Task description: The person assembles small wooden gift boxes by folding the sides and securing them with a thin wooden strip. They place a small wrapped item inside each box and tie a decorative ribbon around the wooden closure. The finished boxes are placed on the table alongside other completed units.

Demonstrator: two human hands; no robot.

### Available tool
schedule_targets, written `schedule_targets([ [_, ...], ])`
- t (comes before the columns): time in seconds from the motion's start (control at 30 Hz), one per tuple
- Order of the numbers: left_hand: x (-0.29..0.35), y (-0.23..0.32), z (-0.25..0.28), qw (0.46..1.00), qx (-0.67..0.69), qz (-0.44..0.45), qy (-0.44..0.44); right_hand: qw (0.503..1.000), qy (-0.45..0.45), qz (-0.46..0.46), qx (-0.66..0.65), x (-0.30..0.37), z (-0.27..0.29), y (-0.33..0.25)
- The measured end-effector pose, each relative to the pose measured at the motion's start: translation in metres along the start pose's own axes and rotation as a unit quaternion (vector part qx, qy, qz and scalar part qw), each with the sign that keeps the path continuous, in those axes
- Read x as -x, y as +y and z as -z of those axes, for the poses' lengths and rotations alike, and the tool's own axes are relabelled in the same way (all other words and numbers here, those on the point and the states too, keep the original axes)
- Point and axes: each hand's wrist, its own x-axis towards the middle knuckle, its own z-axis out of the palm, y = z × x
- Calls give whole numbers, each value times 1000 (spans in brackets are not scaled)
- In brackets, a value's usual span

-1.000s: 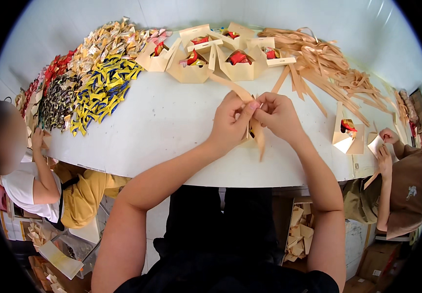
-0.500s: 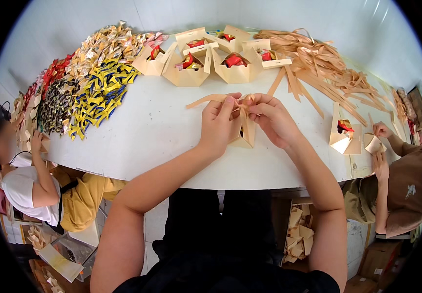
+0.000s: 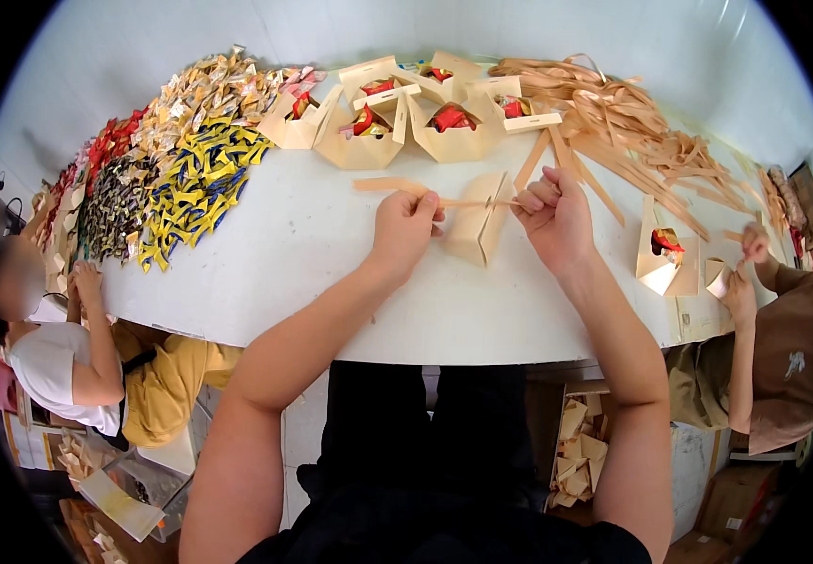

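Between my hands a cream paper box [image 3: 468, 235] stands on the table, its top flaps drawn together into a ridge. A peach ribbon [image 3: 383, 185] stretches across the top of the box from hand to hand, one loose tail sticking out to the left. My left hand [image 3: 406, 226] is closed on the ribbon just left of the box. At the right my right hand [image 3: 557, 216] pinches the ribbon's other side, fingers curled. Whether the ribbon is knotted at the ridge is too small to tell.
Open cream boxes [image 3: 359, 150] with red packets stand at the back. Wrapped sweets [image 3: 204, 179] are heaped at left, peach ribbons [image 3: 623, 113] at right. Another open box [image 3: 667, 263] stands right. Co-workers sit at left [image 3: 59, 367] and right [image 3: 778, 367]. A carton of cream pieces [image 3: 576, 451] is below.
My hands have moved apart, drawing the ribbon straight across the box. The box has turned, and its top looks pulled together. The co-workers' hands have shifted slightly.
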Motion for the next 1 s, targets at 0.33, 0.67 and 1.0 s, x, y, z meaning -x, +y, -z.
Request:
schedule_targets([
  [0.33, -9, -2, 13, 999, -20, -23, 16, 992, 118, -5, 54, 1, -25, -10],
  [0.67, -25, -13, 26, 986, -116, -95, 79, 951, -35, -135, 277, 0, -8, -31],
  [1.0, -24, -24, 21, 921, -252, -278, 110, 899, -152, -58, 407, 2, -2, -14],
])
